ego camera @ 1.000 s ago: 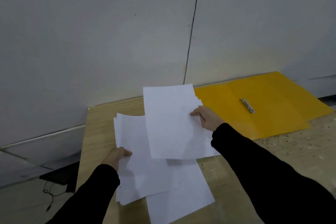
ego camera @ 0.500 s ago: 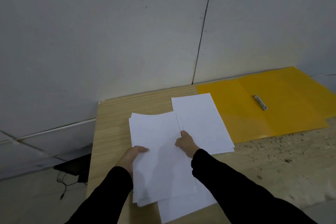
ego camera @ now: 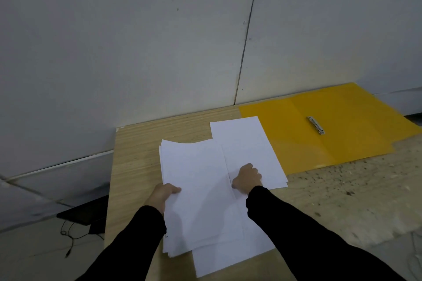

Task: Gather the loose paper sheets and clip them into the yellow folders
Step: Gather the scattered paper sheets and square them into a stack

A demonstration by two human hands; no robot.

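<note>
Taking the papers (ego camera: pixel 201 189) as centre, I see a bare strip of worktop (ego camera: pixel 137 166) from 10 to 12 o'clock, wide enough to pass along. The wall (ego camera: pixel 137 52) closes it off at 12. At 2 o'clock the open folder (ego camera: pixel 354 150) lies flat, and its metal clip (ego camera: pixel 316 125) is the only raised thing on it. Speckled surface (ego camera: pixel 342 201) lies open at 3 to 4 o'clock. At 9 o'clock the worktop ends, with a black device (ego camera: pixel 84 214) below.
</note>
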